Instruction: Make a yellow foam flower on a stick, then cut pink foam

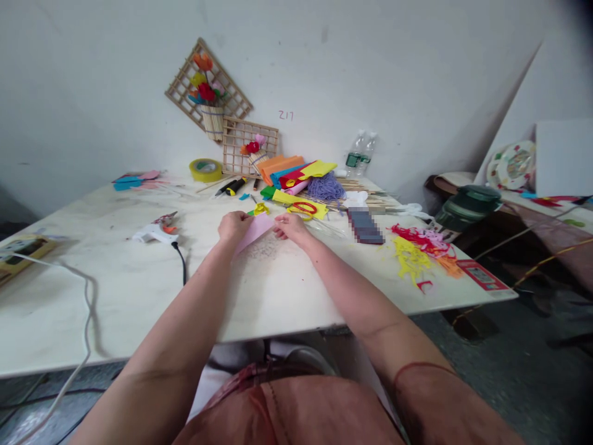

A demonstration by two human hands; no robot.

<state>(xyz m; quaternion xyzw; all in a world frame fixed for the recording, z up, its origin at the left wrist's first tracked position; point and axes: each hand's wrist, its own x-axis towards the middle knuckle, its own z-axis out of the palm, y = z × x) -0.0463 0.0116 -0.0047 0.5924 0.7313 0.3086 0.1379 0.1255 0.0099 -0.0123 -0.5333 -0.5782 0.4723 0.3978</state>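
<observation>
Fingers (pixel 241 217) of both hands on pink sheet (pixel 254 233)

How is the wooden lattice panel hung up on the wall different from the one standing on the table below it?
The upper lattice panel hangs turned like a diamond, clear of the table; the lower lattice panel stands square on the tabletop, leaning against the wall. The upper one carries more flowers, in orange, yellow, red and blue; the lower shows only red and pink ones. Both are pale wood grids with a small stick pot of craft flowers.
</observation>
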